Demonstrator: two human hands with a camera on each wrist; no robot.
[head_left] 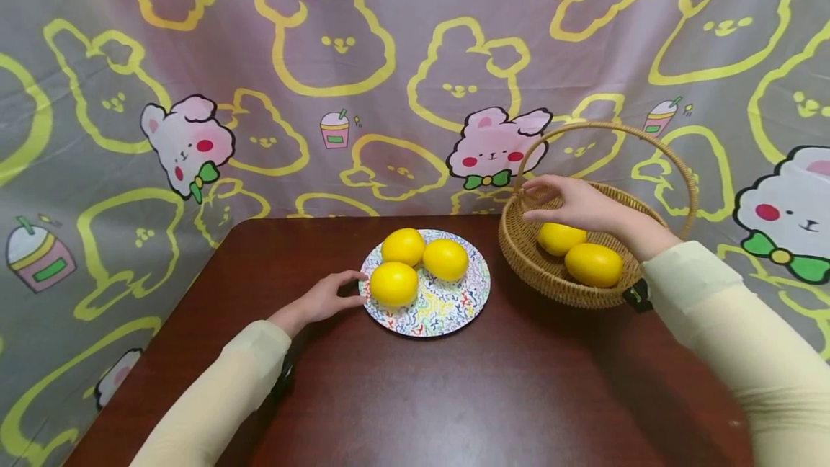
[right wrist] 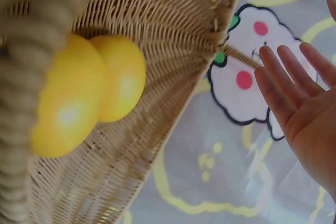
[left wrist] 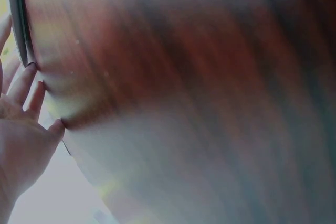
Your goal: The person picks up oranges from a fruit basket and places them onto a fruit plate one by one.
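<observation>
Three yellow lemons (head_left: 393,284) sit on the left and back part of a round plate (head_left: 467,301) with a multicoloured squiggle pattern. My left hand (head_left: 327,295) is at the plate's left edge, fingertips right at the rim; the left wrist view shows its fingers (left wrist: 23,85) extended low beside the dark plate edge. Over the wicker basket (head_left: 527,259) hovers my right hand (head_left: 576,204), with nothing in it. In the right wrist view that hand (right wrist: 310,114) has its fingers loosely extended. Two more lemons (head_left: 594,265) lie inside the basket.
Arching above the basket is its tall handle (head_left: 625,127). Both plate and basket stand toward the back of a dark reddish-brown table (head_left: 415,395). Behind the table hangs a curtain (head_left: 402,34) printed with cartoon rabbits and yellow outlines.
</observation>
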